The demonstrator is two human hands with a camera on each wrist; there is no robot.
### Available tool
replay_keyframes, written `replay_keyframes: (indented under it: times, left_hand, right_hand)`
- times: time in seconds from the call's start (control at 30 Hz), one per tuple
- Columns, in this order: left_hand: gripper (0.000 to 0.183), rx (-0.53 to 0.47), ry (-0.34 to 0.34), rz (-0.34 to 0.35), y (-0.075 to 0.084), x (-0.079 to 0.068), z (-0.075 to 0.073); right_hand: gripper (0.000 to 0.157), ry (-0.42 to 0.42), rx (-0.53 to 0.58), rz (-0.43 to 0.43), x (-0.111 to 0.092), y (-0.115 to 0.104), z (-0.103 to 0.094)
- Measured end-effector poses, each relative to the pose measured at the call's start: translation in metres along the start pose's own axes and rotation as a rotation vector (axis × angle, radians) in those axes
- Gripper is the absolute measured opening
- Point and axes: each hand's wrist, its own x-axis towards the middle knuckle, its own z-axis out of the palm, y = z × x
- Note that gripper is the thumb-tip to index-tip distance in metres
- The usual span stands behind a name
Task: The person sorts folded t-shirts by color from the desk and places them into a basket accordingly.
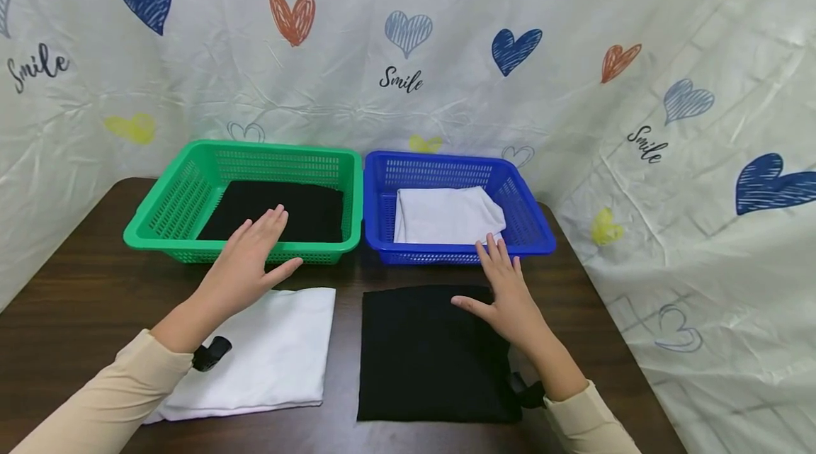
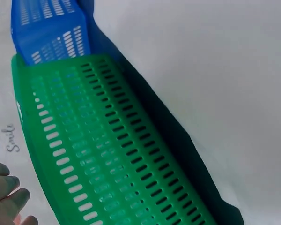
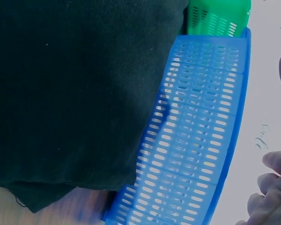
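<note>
My left hand (image 1: 245, 266) hovers with straight fingers over the front rim of the green basket (image 1: 148, 236), its thumb spread out. Inside that basket lies a folded black cloth (image 1: 306, 210). Below the left hand, a folded white cloth (image 1: 280, 355) rests on the table. The right hand (image 1: 510, 298), fingers extended and spread, is near the front edge of the blue basket (image 1: 538, 238), which contains a folded white cloth (image 1: 440, 213). Partly under the right hand in the head view is a folded black cloth (image 1: 427, 355) on the table. Neither hand holds anything.
The two baskets stand side by side at the back of the brown wooden table (image 1: 64, 284). Close behind them hangs a pale curtain (image 1: 344, 50) printed with hearts, which also runs along the right side. A black wrist strap (image 1: 212, 353) shows at the left wrist.
</note>
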Motion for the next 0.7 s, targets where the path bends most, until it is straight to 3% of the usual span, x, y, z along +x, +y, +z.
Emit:
replay_keyframes:
  times: [0.7]
  left_hand:
    - [0.082,-0.042,-0.030,0.026,0.022,0.004,0.014]
  right_hand:
    - [0.102,-0.007,0.017,-0.021,0.000,-0.007,0.002]
